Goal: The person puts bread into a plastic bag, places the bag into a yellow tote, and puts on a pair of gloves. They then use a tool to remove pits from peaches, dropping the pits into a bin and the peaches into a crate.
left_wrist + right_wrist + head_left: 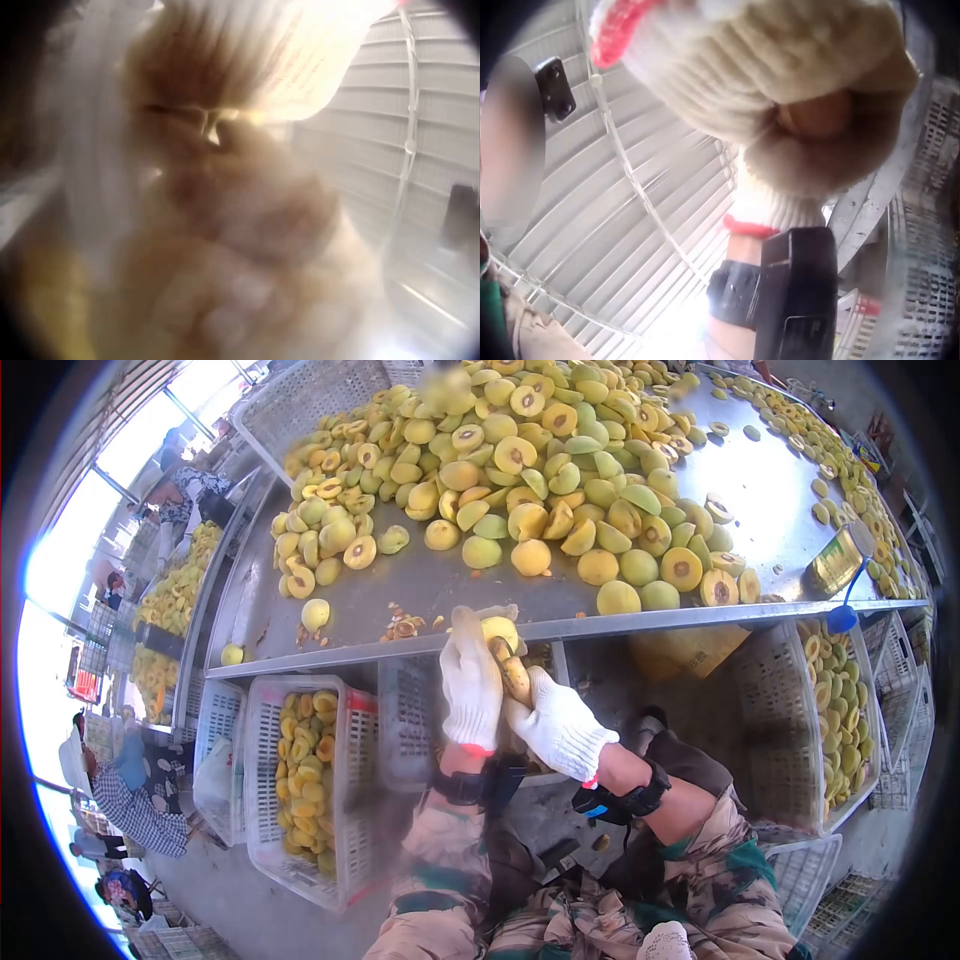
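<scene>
In the head view my left hand [470, 682], in a white knit glove with stained fingers, holds a yellow peach [499, 630] at the table's front edge. My right hand [556, 728], gloved the same way, is close against it. Its curled fingers grip a tan, rod-like thing [515, 678] just below the peach. The right wrist view shows the rounded tan end of this thing [817, 116] inside the curled glove; its kind cannot be made out. The left wrist view is blurred, with stained glove fabric [240, 60] across the top.
A large heap of halved peaches [520, 470] covers the metal table [390, 610]. Pit scraps [403, 626] lie near its edge. Below stand a crate of yellow halves [262, 800] at left and a crate of greenish halves [808, 760] at right. A tin [838, 563] stands at the right edge.
</scene>
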The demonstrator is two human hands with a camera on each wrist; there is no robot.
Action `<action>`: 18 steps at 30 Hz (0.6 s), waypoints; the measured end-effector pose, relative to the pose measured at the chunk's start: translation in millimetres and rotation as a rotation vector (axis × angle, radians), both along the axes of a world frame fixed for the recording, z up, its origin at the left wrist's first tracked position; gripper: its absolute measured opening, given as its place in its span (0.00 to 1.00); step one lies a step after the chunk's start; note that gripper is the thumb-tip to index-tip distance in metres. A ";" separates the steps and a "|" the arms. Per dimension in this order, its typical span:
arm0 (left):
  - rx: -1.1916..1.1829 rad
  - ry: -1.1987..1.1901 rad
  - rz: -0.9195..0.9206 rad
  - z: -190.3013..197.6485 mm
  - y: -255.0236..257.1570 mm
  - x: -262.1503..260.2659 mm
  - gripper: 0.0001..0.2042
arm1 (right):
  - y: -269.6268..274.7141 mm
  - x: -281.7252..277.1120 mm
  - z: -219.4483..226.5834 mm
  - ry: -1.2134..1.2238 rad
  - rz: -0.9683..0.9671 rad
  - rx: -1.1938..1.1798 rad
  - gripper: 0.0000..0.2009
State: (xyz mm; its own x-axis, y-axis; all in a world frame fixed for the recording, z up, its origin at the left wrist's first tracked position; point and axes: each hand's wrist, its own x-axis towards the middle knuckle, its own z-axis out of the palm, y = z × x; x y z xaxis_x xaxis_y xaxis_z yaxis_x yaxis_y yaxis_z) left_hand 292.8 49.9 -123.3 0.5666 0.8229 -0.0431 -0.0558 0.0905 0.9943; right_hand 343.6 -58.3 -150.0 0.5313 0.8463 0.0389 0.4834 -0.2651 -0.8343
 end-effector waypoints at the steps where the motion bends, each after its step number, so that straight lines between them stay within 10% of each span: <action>1: 0.048 0.027 0.054 -2.3 0.5 1.2 0.30 | -2.9 1.6 18.8 0.249 0.007 -0.069 0.12; 3: 0.018 0.009 0.051 4.3 -4.5 -1.1 0.29 | -9.8 6.9 64.0 0.737 0.087 -0.213 0.11; 7: 0.425 0.111 0.064 4.8 -1.3 -11.2 0.28 | -17.0 16.8 55.4 0.883 0.258 -0.198 0.13; 10: 0.228 0.046 -0.025 8.4 -0.9 -19.3 0.27 | -20.1 23.8 52.1 1.020 0.365 -0.205 0.13; 17: 0.221 -0.076 0.040 8.7 -7.6 -13.7 0.27 | -16.1 4.4 55.1 0.897 0.175 -0.102 0.13; 18: -0.094 -0.107 0.018 23.5 -13.7 -12.6 0.28 | -12.9 2.6 41.8 0.815 0.172 0.016 0.13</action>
